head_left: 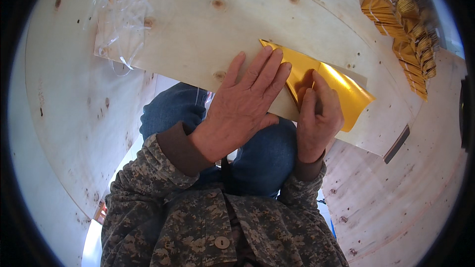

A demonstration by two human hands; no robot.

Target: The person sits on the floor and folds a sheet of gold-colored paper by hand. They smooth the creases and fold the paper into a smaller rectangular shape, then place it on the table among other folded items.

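Observation:
A shiny gold foil sheet point(354, 100) lies near the front edge of a pale plywood board point(183, 34). Its left part narrows to a folded point, while the right part curls up off the wood. My left hand point(245, 91) rests flat, fingers stretched out, with the fingertips on the sheet's pointed left end. With thumb and index finger close together, my right hand point(321, 116) pinches the middle of the sheet by its near edge. The exact grip is partly hidden behind the fingers.
Bundles of folded gold paper point(405, 29) are stacked at the far right. A tangle of clear plastic strips point(123, 15) hangs over the board's left end. A dark strip point(397, 144) sits at its right corner. My knees point(264, 160) are below the front edge.

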